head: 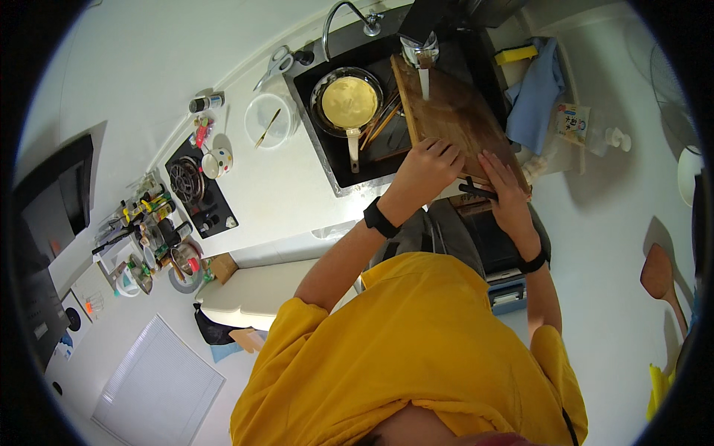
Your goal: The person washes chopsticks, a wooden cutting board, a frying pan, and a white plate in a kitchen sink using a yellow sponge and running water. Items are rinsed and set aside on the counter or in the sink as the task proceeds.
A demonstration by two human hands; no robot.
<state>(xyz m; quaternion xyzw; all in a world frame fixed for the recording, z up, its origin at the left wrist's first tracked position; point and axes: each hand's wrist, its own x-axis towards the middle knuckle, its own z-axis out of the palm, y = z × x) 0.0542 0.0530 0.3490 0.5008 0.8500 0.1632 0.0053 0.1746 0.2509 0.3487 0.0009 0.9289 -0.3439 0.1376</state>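
A brown wooden cutting board (454, 114) slants across the right side of the black sink (312, 89). My left hand (433, 166) is at its near left edge, fingers curled; what lies inside them is hidden. Over the board's near right part rests my right hand (506, 187), fingers stretched out and thumb mostly hidden. A black handle-like piece (478, 191) shows between my hands, touching or just beneath the right one. At the board's far end stands an opened silver packet (418, 53), with a white strip-like piece (424, 83) just below it.
Left in the sink sits a frying pan (352, 136) holding a pale yellow round layer (350, 102), beside wooden chopsticks (382, 124). A faucet (326, 33) arches above. Scissors (277, 62), a clear bowl (270, 120) and a dotted mug (217, 163) stand left; a blue cloth (532, 106) hangs right.
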